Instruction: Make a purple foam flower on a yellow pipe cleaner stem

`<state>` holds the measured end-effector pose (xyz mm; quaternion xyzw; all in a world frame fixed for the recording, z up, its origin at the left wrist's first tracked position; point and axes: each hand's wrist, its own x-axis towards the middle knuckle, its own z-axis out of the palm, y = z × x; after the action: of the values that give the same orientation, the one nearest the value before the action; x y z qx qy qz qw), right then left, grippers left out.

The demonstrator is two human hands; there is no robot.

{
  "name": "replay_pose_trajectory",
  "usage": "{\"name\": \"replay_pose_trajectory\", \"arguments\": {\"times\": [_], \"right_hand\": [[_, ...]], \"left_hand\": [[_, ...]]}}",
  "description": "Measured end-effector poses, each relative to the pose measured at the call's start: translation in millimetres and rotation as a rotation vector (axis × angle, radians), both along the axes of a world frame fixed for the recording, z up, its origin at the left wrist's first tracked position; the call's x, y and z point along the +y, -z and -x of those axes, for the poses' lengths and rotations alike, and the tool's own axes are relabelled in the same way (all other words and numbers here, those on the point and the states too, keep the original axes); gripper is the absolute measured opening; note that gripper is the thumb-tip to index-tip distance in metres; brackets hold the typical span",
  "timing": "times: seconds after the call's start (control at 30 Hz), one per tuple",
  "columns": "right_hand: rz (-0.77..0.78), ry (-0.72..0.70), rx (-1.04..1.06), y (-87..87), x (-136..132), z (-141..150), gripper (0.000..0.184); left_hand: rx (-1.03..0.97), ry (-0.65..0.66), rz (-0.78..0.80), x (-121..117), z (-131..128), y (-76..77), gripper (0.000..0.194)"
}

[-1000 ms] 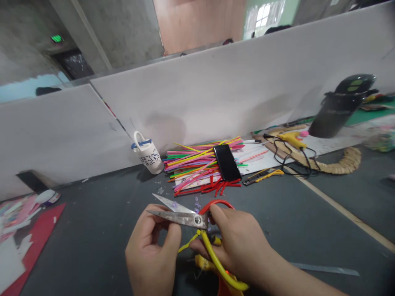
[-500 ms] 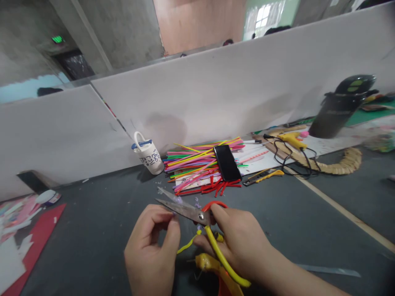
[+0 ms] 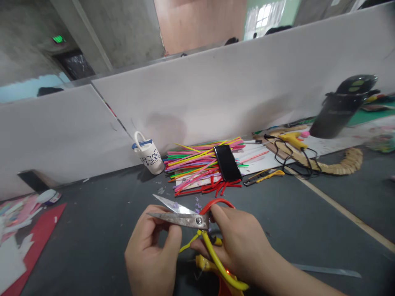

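My right hand [image 3: 243, 238] grips a pair of scissors [image 3: 185, 220] with one red and one yellow handle. Their blades stand parted and point left, the lower one crossing just in front of my left fingertips. My left hand [image 3: 152, 250] is closed in a pinch; whatever it pinches is hidden behind the blade. Small purple scraps [image 3: 197, 203] lie around the blades. Between the hands shows a bent yellow strip [image 3: 189, 243]. Below the scissors is a yellow tool with a wire stand [image 3: 205, 263], apparently a glue gun, partly covered by the yellow handle.
Behind the hands lies a pile of coloured sticks [image 3: 191, 164] with a black phone [image 3: 228, 163] on it. A white cup [image 3: 151, 158] stands left of it. To the right are a yellow cutter knife [image 3: 265, 176], a corded glue gun [image 3: 293, 139] and a dark tumbler [image 3: 335, 111].
The scissors have turned a little, their blades tilting flatter and shifting slightly left across my left fingertips. My left hand stays nearly in place.
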<state>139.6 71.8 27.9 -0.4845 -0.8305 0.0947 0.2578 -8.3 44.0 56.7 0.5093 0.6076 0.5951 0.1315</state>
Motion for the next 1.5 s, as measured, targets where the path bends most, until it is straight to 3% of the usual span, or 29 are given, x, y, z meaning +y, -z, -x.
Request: {"name": "replay_pose_trajectory", "arguments": {"times": [0.6, 0.97, 1.5], "right_hand": [[-0.040, -0.014, 0.032, -1.5, 1.9, -0.7, 0.042], [-0.070, 0.009, 0.046, 2.8, -2.6, 1.1, 0.045], [-0.058, -0.002, 0.074, 4.1, -2.2, 1.6, 0.046]], "left_hand": [[0.159, 0.020, -0.081, -2.4, 3.2, 0.5, 0.018], [0.028, -0.049, 0.023, -2.1, -0.1, 0.0, 0.013], [0.177, -0.046, -0.038, -4.4, 2.7, -1.1, 0.016]]}}
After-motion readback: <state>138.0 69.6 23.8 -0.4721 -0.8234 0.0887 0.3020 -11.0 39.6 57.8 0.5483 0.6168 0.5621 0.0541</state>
